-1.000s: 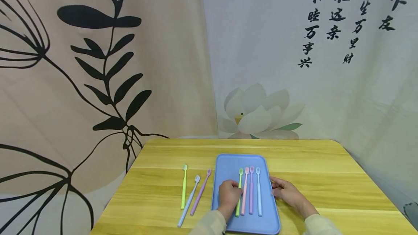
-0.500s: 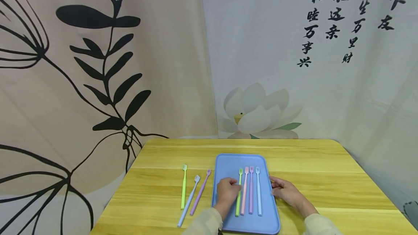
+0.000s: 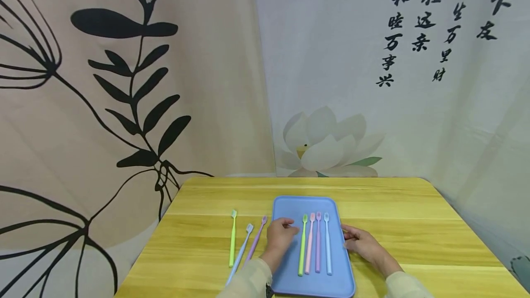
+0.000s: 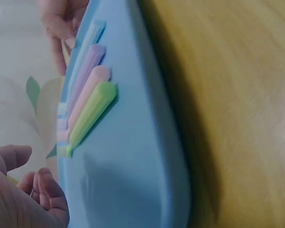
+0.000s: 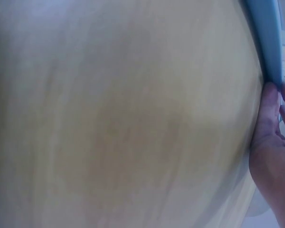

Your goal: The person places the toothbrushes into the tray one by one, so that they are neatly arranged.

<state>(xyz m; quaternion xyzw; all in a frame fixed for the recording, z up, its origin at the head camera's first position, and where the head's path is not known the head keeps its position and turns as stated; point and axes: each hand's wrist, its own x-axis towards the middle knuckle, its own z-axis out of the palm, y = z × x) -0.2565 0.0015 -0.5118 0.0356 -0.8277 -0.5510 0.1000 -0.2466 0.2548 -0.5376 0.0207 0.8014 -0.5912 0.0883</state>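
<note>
A blue tray (image 3: 304, 203) bears four toothbrushes lined up side by side: a green toothbrush (image 3: 302, 249), a pink toothbrush (image 3: 309, 248), a purple toothbrush (image 3: 318, 248) and a light blue toothbrush (image 3: 328, 249). Over the tray's left part is my left hand (image 3: 279, 242), holding nothing; in the left wrist view its thumb stands apart from its loosely bent fingers. My right hand (image 3: 366, 247) grips the tray's right rim, with thumb and fingertips right at the edge in the right wrist view.
Left of the tray, on the wooden table (image 3: 393, 201), lie a yellow-green toothbrush (image 3: 233, 243), a blue toothbrush (image 3: 242, 252) and a purple toothbrush (image 3: 257, 238). My left sleeve (image 3: 250, 279) partly covers the last two. A printed curtain (image 3: 223, 82) hangs behind the table.
My left hand has let go of the green toothbrush and moved left, away from the row. The right hand stays at the tray's rim.
</note>
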